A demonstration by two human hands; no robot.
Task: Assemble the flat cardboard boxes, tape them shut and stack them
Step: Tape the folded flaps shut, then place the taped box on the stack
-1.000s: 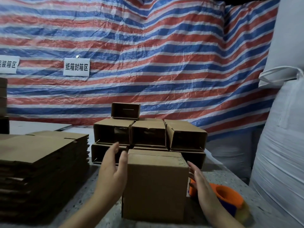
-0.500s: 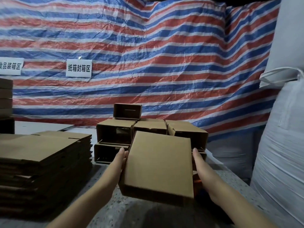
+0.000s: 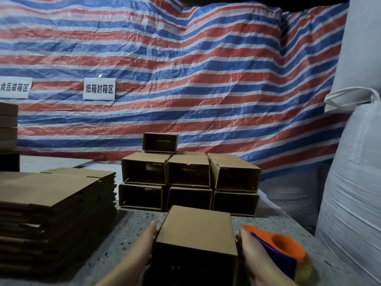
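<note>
Cardboard is the whole job in the head view: an assembled box (image 3: 195, 234) sits low at centre between both hands, its open end facing the camera. The left hand (image 3: 147, 239) lies flat along the box's left wall with straight fingers, and the right hand (image 3: 247, 247) presses the right wall the same way, thumb at the top edge. Neither hand curls round anything; they clamp the box between flat palms. I cannot tell whether it rests on the speckled tabletop (image 3: 132, 221) or hangs just above it.

Just behind the right hand lies an orange tape dispenser (image 3: 282, 247), touching or nearly touching the wrist. Farther back stands the stack of finished boxes (image 3: 189, 178), open ends forward, one small box on top. Flat blanks (image 3: 53, 213) pile up at left.

To do this step well, keep palm pressure even so the thin walls do not bow, carry the box level, and set it square against the stack, open end matching its neighbours.
</note>
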